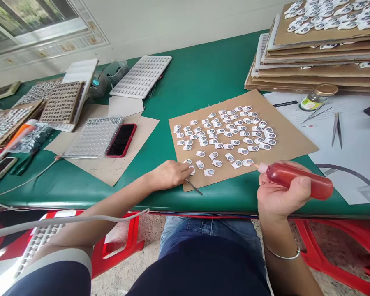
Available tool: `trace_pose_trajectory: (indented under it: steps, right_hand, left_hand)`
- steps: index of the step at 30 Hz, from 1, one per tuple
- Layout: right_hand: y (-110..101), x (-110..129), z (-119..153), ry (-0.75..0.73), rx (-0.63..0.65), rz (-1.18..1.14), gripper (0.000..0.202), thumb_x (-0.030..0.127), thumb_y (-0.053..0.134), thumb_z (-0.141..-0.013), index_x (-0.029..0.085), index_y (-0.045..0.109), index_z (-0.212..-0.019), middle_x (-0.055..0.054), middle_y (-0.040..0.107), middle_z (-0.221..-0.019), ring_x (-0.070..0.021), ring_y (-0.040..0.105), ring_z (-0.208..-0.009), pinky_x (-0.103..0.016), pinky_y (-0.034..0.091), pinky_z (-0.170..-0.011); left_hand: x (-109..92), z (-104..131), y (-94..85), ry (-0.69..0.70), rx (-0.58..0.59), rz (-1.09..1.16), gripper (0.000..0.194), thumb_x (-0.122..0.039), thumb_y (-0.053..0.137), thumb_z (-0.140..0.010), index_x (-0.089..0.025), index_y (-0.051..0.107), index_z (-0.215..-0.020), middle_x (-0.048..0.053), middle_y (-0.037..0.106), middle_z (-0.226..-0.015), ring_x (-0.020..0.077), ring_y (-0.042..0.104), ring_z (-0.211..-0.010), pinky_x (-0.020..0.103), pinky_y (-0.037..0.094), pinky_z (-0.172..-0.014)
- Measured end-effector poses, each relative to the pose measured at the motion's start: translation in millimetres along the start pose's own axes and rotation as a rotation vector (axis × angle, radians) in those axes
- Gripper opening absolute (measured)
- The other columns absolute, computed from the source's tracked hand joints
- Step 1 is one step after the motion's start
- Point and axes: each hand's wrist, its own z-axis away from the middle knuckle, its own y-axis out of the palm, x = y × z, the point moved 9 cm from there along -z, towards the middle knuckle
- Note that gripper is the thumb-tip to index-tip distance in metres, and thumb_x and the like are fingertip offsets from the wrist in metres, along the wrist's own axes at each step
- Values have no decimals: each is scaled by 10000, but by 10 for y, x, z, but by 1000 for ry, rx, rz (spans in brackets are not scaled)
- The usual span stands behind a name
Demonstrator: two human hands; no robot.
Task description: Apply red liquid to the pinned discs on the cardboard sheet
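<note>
My right hand (282, 193) is wrapped round a squeeze bottle (299, 179) of red liquid. The bottle lies nearly level, its thin nozzle pointing left, close to a small white tagged piece (248, 162) at the cardboard's near edge. At the near left corner of the cardboard sheet (283, 139), my left hand (171, 174) is closed with fingertips pinched beside a few of the pieces. A thin metal tool (194, 186), perhaps tweezers, sticks out from under those fingers. Several small white pieces with round dark-ringed faces (228, 127) lie in loose rows on the sheet.
At the back right rises a stack of loaded cardboard sheets (308, 78). Near it are a glass jar (319, 96) and metal tweezers (337, 129) on white paper. To the left lie a red-cased phone (121, 139), a clear tray (92, 137) and a white tray (142, 76).
</note>
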Motion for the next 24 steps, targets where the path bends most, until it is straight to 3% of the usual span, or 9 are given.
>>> trace_pose_trajectory:
  steps: [5,8,10,12,14,16,18,24]
  right_hand:
    - [-6,-23,3,36,-8,-19,282,410,467,-764,140,546,-786,3,508,-637,-139,522,-406,-239,299,-285]
    - [-16,-23,6,43,-12,-7,286,417,454,-766,145,542,-787,7,515,-635,-135,517,-407,-243,313,-306]
    - [-26,-23,4,47,-12,6,288,413,433,-767,146,542,-775,8,520,-626,-128,504,-396,-244,315,-314]
    - [-34,-34,-1,58,-6,11,299,412,418,-764,143,547,-750,7,516,-600,-131,498,-392,-246,313,-315]
    - [-44,-58,-4,81,-1,1,313,416,414,-757,140,553,-712,5,505,-563,-138,498,-393,-254,324,-322]
    - [-52,-86,-6,102,3,-12,324,421,416,-748,139,559,-678,4,496,-524,-143,493,-386,-263,333,-328]
    - [-56,-113,-9,119,7,-24,325,426,425,-731,144,561,-645,5,482,-480,-151,489,-378,-264,326,-323]
    - [-70,-108,-19,112,4,-20,337,441,425,-703,155,558,-587,-1,478,-446,-149,477,-376,-267,324,-319]
  left_hand:
    - [-59,16,40,3,-9,-18,234,-134,306,-943,-99,518,-1035,63,583,-773,140,546,-618,261,357,-486]
    - [-4,14,4,-67,-37,158,257,-170,334,-943,-106,552,-1065,70,593,-782,132,542,-627,242,349,-493]
    - [181,51,-64,-257,-151,428,244,-237,411,-928,-134,591,-1055,56,590,-773,118,537,-639,219,357,-522]
    - [474,196,-44,-568,-330,861,212,-296,512,-882,-143,630,-970,14,542,-677,86,490,-576,189,337,-506]
    - [654,379,147,-861,-478,1398,218,-350,595,-825,-136,618,-857,-49,397,-532,46,357,-448,164,262,-432]
    - [666,455,295,-987,-525,1786,278,-408,637,-781,-143,554,-765,-92,240,-490,28,206,-390,153,173,-378]
    - [678,486,314,-992,-525,1911,331,-436,648,-759,-155,483,-704,-100,186,-516,25,148,-391,149,150,-358]
    - [715,596,336,-984,-541,1929,346,-445,638,-758,-160,448,-708,-92,174,-557,28,133,-412,144,152,-354]
